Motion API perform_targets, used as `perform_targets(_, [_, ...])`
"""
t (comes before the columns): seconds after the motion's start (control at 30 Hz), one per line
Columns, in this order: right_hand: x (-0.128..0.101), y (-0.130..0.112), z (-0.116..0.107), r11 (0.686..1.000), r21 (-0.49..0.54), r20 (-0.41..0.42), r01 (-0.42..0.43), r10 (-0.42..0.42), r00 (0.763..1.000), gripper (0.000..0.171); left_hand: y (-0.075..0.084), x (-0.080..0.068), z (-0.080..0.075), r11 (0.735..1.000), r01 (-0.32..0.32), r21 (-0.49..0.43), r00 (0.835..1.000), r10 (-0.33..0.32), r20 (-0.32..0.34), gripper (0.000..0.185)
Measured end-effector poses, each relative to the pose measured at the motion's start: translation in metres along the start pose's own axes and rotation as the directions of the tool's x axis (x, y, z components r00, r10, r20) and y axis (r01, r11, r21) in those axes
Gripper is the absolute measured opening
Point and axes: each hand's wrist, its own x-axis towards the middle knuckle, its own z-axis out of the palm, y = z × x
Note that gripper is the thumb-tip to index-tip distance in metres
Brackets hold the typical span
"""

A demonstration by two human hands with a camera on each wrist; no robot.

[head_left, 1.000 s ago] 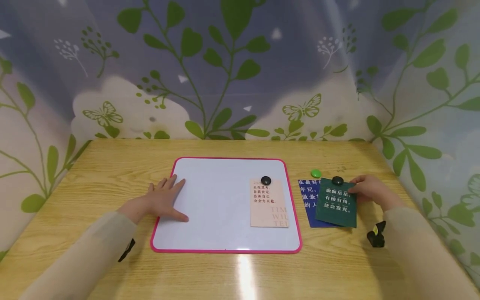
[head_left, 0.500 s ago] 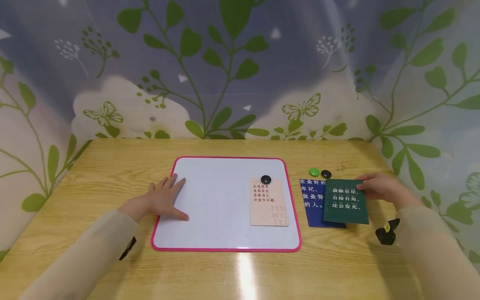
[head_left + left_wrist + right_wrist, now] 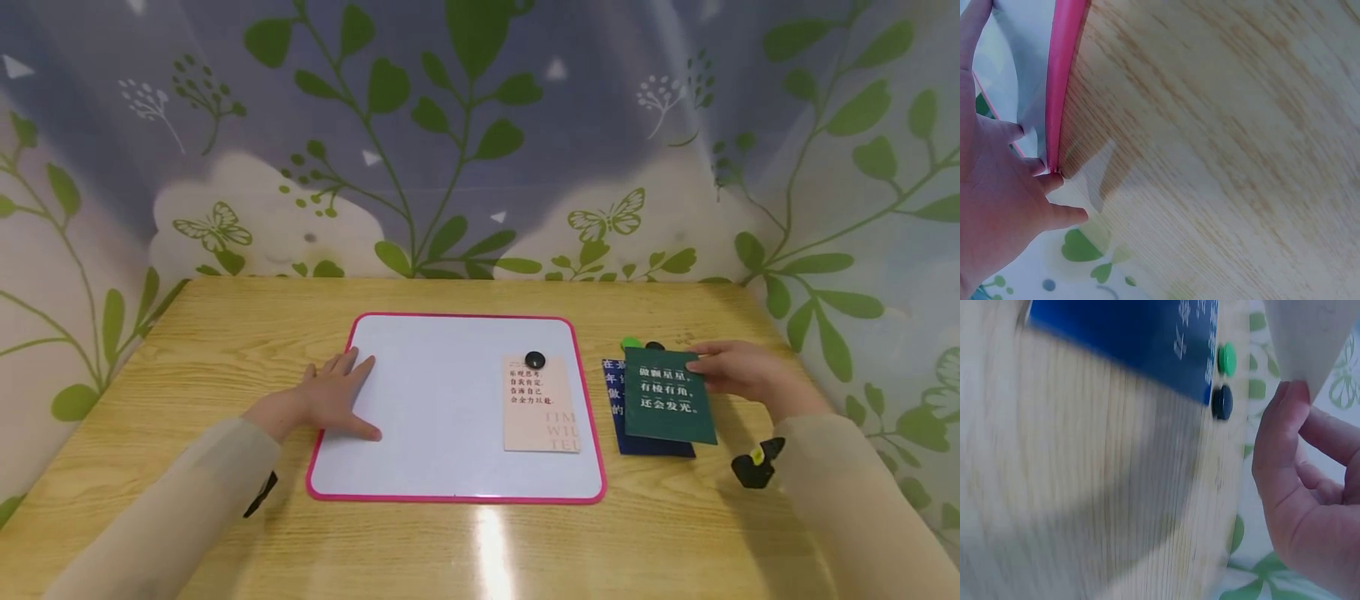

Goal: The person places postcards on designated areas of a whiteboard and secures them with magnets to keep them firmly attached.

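In the head view the right hand [image 3: 738, 371] pinches the green card [image 3: 667, 394] by its right edge, lifted over the blue card [image 3: 654, 444] on the counter [image 3: 225, 333]; the left hand [image 3: 330, 400] rests flat, fingers spread, on the whiteboard [image 3: 420, 400]. Half a second ago the green card sat lower and further right. The left wrist view shows fingers across the whiteboard's pink rim. The right wrist view shows thumb and fingers gripping the card's pale underside above two magnets [image 3: 1222, 402].

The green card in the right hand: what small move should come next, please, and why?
Probably carry the green card leftward onto the whiteboard. The right hand pinches it lifted over the blue card, the left hand steadies the board, and bare space lies beside the pinned pink card.
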Motion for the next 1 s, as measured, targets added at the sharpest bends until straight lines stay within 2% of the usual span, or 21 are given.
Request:
perform_targets(0.13, [0.006, -0.010, 0.013, 0.999, 0.032, 0.028, 0.027, -0.028, 0.999, 0.065, 0.004, -0.003, -0.003, 1.000, -0.004, 0.007, 1.000, 0.004, 0.003, 0.117])
perform_targets(0.4, [0.019, -0.038, 0.051, 0.998, 0.020, 0.029, 0.062, -0.063, 0.998, 0.063, 0.003, -0.003, -0.004, 1.000, -0.001, 0.010, 1.000, 0.001, 0.007, 0.117])
perform_targets(0.6, [0.033, -0.057, 0.083, 0.996, 0.040, 0.025, 0.083, -0.084, 0.996, 0.053, 0.004, -0.003, -0.005, 1.000, -0.004, 0.006, 1.000, 0.004, 0.009, 0.118])
perform_targets(1.0, [0.067, -0.094, 0.157, 0.998, 0.049, -0.054, 0.029, -0.026, 0.998, 0.039, 0.004, -0.003, -0.005, 1.000, 0.003, 0.008, 1.000, -0.003, 0.008, 0.117])
